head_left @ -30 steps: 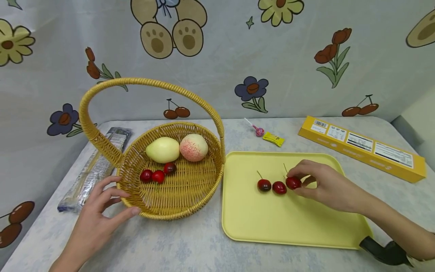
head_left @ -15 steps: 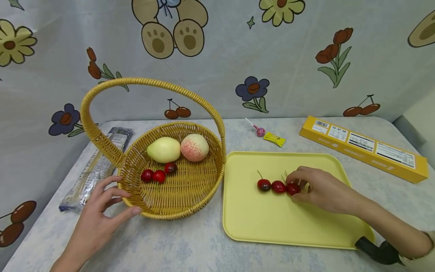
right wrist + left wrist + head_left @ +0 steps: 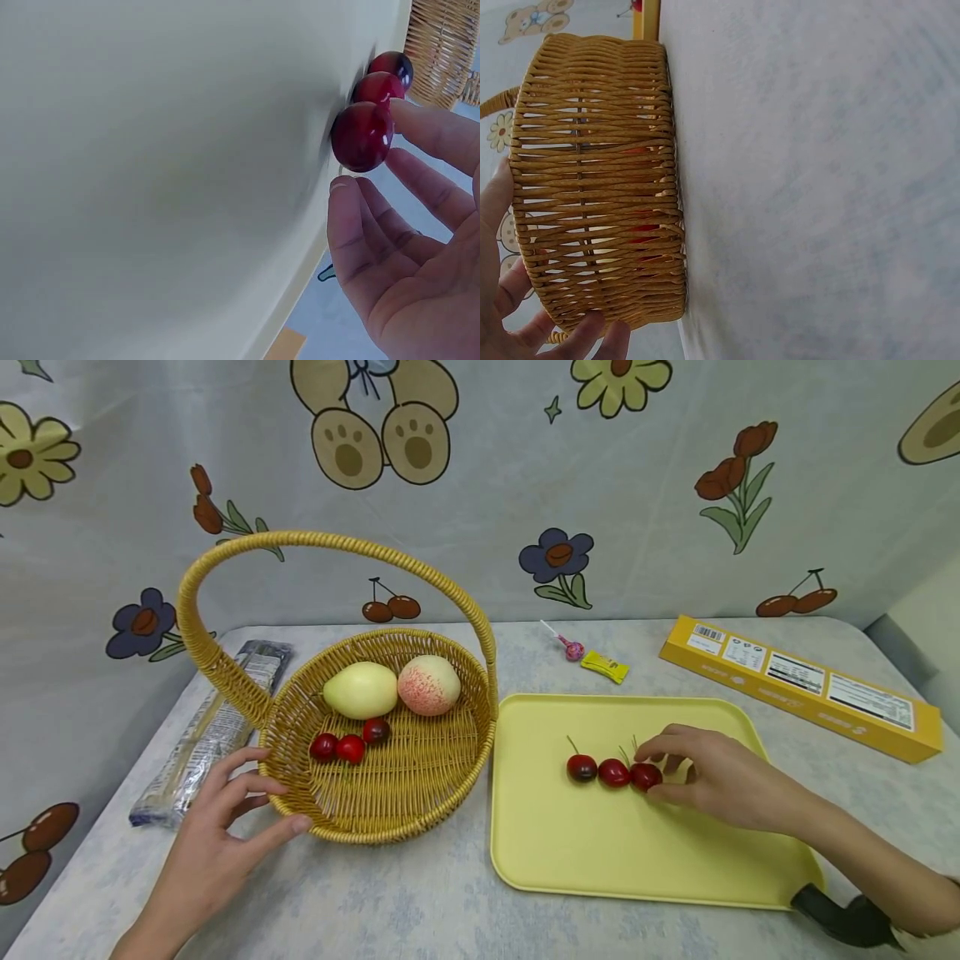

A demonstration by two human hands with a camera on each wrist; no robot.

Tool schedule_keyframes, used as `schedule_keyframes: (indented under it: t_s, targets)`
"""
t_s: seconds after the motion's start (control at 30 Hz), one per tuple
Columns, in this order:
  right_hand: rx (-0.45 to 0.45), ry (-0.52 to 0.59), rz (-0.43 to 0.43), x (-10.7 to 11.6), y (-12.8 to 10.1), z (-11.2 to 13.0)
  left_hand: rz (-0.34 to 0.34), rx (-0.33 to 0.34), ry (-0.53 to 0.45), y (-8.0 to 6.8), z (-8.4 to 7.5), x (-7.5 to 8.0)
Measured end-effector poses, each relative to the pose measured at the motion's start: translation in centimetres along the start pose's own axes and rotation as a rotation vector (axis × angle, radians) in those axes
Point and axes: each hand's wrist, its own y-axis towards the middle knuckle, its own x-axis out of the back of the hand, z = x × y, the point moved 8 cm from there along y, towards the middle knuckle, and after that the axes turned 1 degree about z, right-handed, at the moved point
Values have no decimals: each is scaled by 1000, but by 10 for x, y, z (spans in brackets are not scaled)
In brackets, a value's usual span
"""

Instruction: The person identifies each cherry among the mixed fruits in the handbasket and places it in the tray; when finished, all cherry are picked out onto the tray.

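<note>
Head view: you see the whole bench (image 3: pixel 420 902), the wicker basket (image 3: pixel 390 810) on the left and the yellow tray (image 3: pixel 600 860) just beside it on the right.
Right wrist view: it shows your fingers (image 3: pixel 427 131) up close at the nearest cherry (image 3: pixel 362 136). The head view is too far off to show this well.
Left wrist view: it shows only the woven basket wall (image 3: pixel 600 187) from the side, with bits of red peeking through the gaps. You cannot see into the basket here.
Cherries on the tray: three red cherries (image 3: pixel 612 772) sit in a row, touching each other, near the middle of the tray.
Right hand (image 3: pixel 712 777): it is at the right end of the row. One fingertip touches the last cherry and the thumb is just beside it. The fingers are loose and open, not gripping.
Left hand (image 3: pixel 217 835): it is open and spread, with the fingers resting on the near left rim of the basket. It is well apart from the tray cherries.
In the basket: three more cherries (image 3: pixel 348 745), a pale yellow mango (image 3: pixel 360 690) and a peach (image 3: pixel 428 685).
Hard to see: the last tray cherry is partly behind your fingers in the head view. The tray looks blurry in the right wrist view.
Cut off: your right arm leaves the picture at the lower right.
</note>
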Motion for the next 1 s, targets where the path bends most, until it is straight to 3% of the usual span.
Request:
schedule_keyframes:
  t_s: [0.33,0.67,1.0]
  targets:
    - [75,24,-80,7,2,29,5,12,-5,0,1,0]
    - [191,168,-25,-2,18,78,20,12,-2,0,-2,-1]
    - [290,170,1,-11,49,127,60,71,-30,2,2,-3]
